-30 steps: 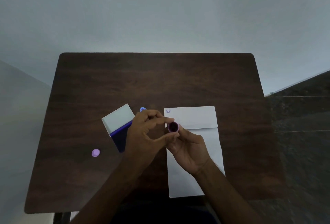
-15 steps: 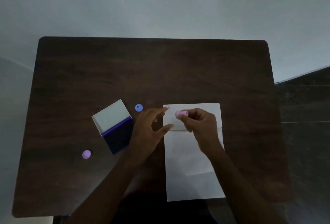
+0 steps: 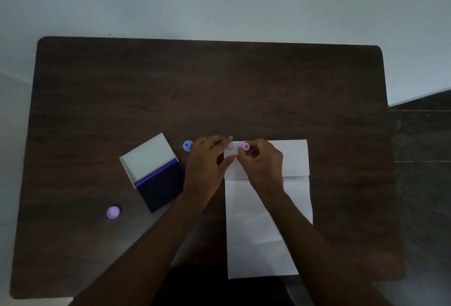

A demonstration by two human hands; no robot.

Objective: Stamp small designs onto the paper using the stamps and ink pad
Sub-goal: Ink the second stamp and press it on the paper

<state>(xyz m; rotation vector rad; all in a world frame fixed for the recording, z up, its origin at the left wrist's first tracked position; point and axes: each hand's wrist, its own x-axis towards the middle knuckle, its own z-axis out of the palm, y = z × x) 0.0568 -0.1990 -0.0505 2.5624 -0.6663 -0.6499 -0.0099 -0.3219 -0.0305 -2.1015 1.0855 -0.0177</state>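
Pink stamp point(image 3: 246, 146) pinched in right hand point(image 3: 262, 162), now down at top left of paper point(image 3: 268, 220), mid frame, beside smiley print point(image 3: 230, 146); maybe pressing. Left hand point(image 3: 207, 161), fingers spread, holds paper edge. Ink pad point(image 3: 159, 187) left on desk point(image 3: 219, 90). Second print likely starting.

It looks like a plain room in a home or a small office. A dark wooden surface point(image 3: 219, 90) stands against a bare pale wall point(image 3: 219, 0). At the right of the frame there is dark floor point(image 3: 424, 139).
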